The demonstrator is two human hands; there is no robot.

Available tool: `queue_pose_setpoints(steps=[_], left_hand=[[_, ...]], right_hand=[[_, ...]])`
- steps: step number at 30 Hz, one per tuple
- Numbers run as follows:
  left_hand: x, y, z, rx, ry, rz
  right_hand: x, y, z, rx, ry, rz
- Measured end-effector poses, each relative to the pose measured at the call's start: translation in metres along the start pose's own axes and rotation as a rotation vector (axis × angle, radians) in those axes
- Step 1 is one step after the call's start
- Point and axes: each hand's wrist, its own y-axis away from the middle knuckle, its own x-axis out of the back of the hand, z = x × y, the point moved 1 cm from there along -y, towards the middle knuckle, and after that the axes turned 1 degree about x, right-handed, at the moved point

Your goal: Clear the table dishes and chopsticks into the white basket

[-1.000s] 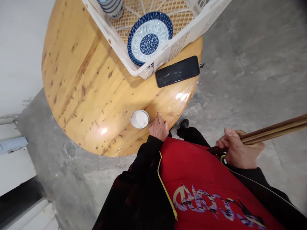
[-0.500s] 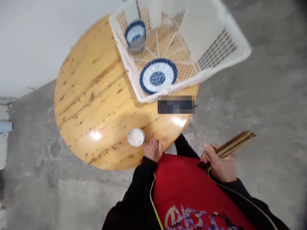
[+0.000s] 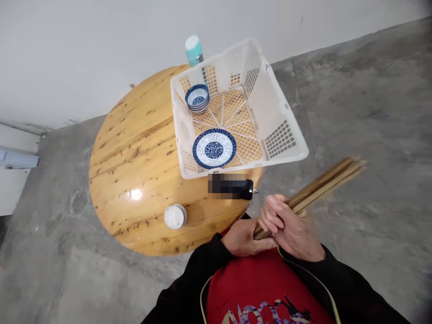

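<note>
Wrapped round a bundle of wooden chopsticks [image 3: 329, 180], my right hand [image 3: 293, 227] is closed in front of my body. The bundle slants up to the right, its far ends slightly blurred. My left hand [image 3: 241, 238] closes about the lower end, its fingers partly hidden by the right hand. On the round wooden table [image 3: 135, 148], a small white round container [image 3: 175, 217] stands left of my hands; I cannot tell whether it is a jar or stacked cups.
A white plastic basket [image 3: 286, 130] stands on the table, holding a blue-and-white plate [image 3: 214, 148] and stacked matching bowls [image 3: 198, 98]. Near its front edge lies a black, partly pixelated object [image 3: 247, 189]. A teal can with a white cap [image 3: 193, 50] rises behind the basket.
My left hand has left the table edge and come to the lower end of the chopsticks. My right hand, with the chopsticks, has come inward. The view has shifted, showing the whole basket.
</note>
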Motion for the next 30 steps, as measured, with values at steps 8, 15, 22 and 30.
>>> queue_pose_setpoints(steps=[8,15,22,30], left_hand=[[-0.015,-0.030,0.022,0.028,0.421,0.101],[0.000,-0.049,0.055,-0.034,0.344,0.346],[0.045,0.012,0.042,-0.144,-0.345,0.970],[0.094,0.148,-0.071,0.803,-0.353,1.570]], right_hand=[[0.002,-0.023,-0.026,0.107,0.086,-0.050],[-0.022,-0.056,-0.062,0.282,0.339,-0.281],[-0.042,-0.162,-0.084,0.205,0.580,-0.287],[-0.022,-0.251,-0.040,-0.185,0.957,0.012]])
